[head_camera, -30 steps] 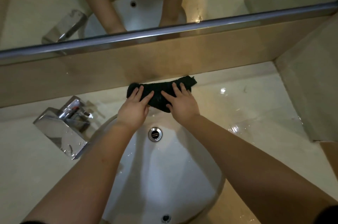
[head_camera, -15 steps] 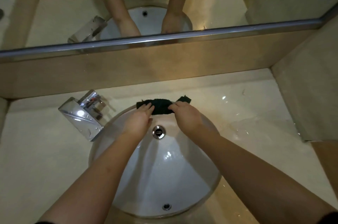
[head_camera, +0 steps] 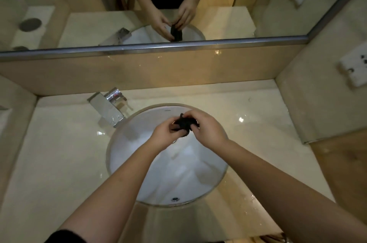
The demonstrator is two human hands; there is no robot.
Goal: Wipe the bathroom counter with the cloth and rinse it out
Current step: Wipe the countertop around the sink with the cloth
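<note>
Most of the cloth is hidden from us inside the left hand and right hand, so we cannot tell how it is folded. The socket on the right wall is cut by the edge, its marks too small to read. Our forearms run out at the bottom.

Dim warm light, wide-angle edge distortion

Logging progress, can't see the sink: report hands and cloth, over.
Left hand and right hand both gripping the small dark bunched cloth. Cloth held above the white round sink basin. No water seen at the square chrome tap. Nothing in the way.
</note>
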